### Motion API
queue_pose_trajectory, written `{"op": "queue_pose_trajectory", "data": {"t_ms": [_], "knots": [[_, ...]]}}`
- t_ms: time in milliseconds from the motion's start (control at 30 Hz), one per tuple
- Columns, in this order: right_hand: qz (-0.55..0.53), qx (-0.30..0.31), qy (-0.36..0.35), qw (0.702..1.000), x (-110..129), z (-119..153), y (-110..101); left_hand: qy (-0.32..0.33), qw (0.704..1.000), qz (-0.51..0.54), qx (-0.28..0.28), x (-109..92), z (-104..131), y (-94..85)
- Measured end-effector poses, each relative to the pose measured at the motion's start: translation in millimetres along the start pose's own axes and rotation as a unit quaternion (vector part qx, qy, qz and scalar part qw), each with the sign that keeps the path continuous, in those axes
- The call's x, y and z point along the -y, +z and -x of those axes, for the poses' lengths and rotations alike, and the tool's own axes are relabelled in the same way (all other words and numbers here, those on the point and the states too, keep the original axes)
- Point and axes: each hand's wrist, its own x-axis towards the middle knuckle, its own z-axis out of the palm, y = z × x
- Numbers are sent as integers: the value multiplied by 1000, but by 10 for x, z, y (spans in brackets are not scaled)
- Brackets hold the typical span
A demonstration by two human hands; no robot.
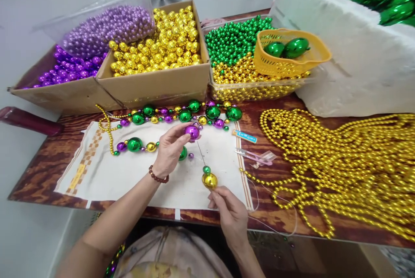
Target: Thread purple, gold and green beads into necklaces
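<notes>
My left hand (pixel 169 148), with a brown beaded bracelet at its wrist, pinches a shiny purple bead (pixel 192 132) above the white cloth (pixel 123 183). A thin needle (pixel 201 150) slants down from near that bead to a small green bead (pixel 206 169) and a larger gold bead (pixel 209 180). My right hand (pixel 230 209) has its fingers closed at the lower side of the gold bead. A partly strung row of beads with a green bead (pixel 134 144) lies on the cloth, partly hidden behind my left hand. Another strand (pixel 185 116) runs along the cloth's far edge.
Boxes of purple beads (pixel 78 68) and gold beads (pixel 158 44) stand behind. Beside them are a green-and-gold bead tub (pixel 233 40), a yellow basket (pixel 275 64) and a foam box (pixel 327 53). Thread snips (pixel 253 155) and gold bead chains (pixel 350 161) lie right.
</notes>
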Motion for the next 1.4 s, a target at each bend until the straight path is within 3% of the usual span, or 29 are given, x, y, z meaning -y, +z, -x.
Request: {"op": "queue_pose_trajectory", "data": {"t_ms": [233, 933, 1400], "knots": [[2, 6, 9, 1000, 11, 14, 14, -45, 998, 53, -2, -114, -10, 59], [-13, -4, 29, 999, -28, -7, 60, -87, 992, 93, -11, -83, -1, 92], [-51, -48, 47, 996, 36, -51, 227, -8, 999, 44, 15, -99, 329, 207]]}}
